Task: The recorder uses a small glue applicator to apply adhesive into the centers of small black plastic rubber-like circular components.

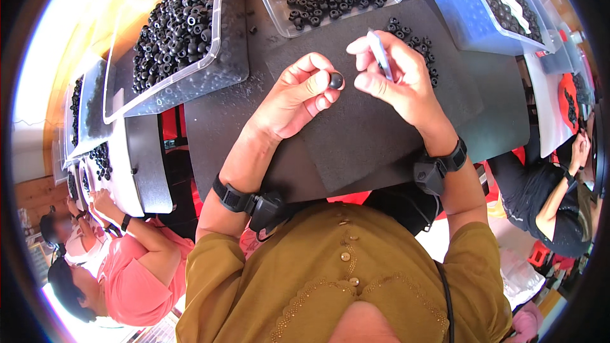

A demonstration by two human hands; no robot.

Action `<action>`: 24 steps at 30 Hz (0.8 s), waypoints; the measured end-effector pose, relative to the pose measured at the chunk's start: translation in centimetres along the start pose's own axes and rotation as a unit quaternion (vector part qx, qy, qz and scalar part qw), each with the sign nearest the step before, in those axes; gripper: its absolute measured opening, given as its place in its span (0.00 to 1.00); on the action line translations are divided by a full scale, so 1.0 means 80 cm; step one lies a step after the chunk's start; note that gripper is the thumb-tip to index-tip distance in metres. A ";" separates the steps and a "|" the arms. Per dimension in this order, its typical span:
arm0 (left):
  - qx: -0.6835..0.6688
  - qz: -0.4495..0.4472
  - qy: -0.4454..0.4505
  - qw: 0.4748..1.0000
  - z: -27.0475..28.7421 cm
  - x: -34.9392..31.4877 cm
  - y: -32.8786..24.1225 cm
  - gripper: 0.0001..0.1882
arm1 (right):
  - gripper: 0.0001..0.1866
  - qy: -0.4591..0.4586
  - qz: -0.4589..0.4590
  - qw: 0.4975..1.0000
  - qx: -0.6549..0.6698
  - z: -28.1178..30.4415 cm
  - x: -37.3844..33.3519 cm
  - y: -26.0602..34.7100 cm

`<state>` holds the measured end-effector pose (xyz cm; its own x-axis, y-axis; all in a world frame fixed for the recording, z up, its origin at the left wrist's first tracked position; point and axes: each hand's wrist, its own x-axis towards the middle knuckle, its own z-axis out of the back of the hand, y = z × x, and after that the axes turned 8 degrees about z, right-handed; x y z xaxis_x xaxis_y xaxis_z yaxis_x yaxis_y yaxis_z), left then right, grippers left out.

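Between the thumb and fingers of my left hand (297, 96) is a small round black part (335, 80), its smooth domed side showing. My right hand (401, 76) is closed around a slim pale tool (380, 54), which stands nearly upright among the fingers; its exact kind I cannot make out. A small gap separates the two hands, and the tool is apart from the black part. Both hands are raised over a dark mat (368, 133) on the table. Just beyond my right hand, several loose black parts (424, 47) lie on the mat, partly hidden by it.
A clear bin (219, 44) heaped with black ring-like parts stands at the left. Another clear bin (273, 0) with fewer parts is at the far middle, and a bluish bin (457, 19) at the far right. Co-workers sit at tables on both sides.
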<state>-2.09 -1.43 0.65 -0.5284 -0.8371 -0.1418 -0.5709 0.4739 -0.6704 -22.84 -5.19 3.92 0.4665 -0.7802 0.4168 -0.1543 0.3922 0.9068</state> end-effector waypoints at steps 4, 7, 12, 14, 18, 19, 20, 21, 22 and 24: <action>0.016 0.036 -0.022 0.999 0.003 0.001 0.001 0.08 | 0.13 0.071 0.137 0.983 -0.102 -0.005 0.006 -0.010; 0.004 0.038 -0.028 0.999 -0.001 -0.001 0.004 0.08 | 0.09 0.047 0.085 0.992 -0.082 -0.010 0.001 -0.004; 0.082 -0.029 -0.042 0.995 -0.005 0.002 0.008 0.10 | 0.07 0.013 -0.026 0.999 -0.030 -0.009 -0.002 -0.004; 0.113 -0.059 -0.043 0.991 -0.001 0.003 0.011 0.10 | 0.07 0.013 -0.043 0.998 0.052 -0.009 -0.002 -0.004; 0.067 -0.030 -0.020 0.997 -0.001 0.001 0.008 0.10 | 0.07 0.027 -0.083 0.996 -0.022 -0.003 -0.001 0.001; 0.034 -0.023 -0.005 0.999 -0.002 0.000 0.006 0.10 | 0.08 -0.016 -0.058 0.998 -0.010 -0.003 0.000 -0.002; 0.034 -0.022 -0.006 0.999 -0.003 -0.001 0.006 0.10 | 0.10 -0.060 -0.034 0.998 0.003 -0.003 0.000 -0.005; 0.031 -0.027 -0.016 0.999 -0.004 -0.002 0.005 0.10 | 0.10 -0.059 -0.033 0.998 0.003 -0.002 -0.001 -0.006; 0.028 -0.032 -0.026 0.999 -0.004 -0.002 0.004 0.10 | 0.11 -0.043 -0.006 0.999 -0.024 0.002 -0.003 -0.007; 0.007 -0.039 -0.022 0.999 -0.001 -0.003 0.003 0.10 | 0.12 0.019 0.029 0.990 -0.139 0.002 -0.004 0.005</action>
<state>-2.13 -1.10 0.55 -0.4540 -0.8829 -0.1196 -0.6010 0.4025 -0.6905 -23.19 -4.86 4.13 0.4979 -0.7351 0.4602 0.0618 0.5594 0.8266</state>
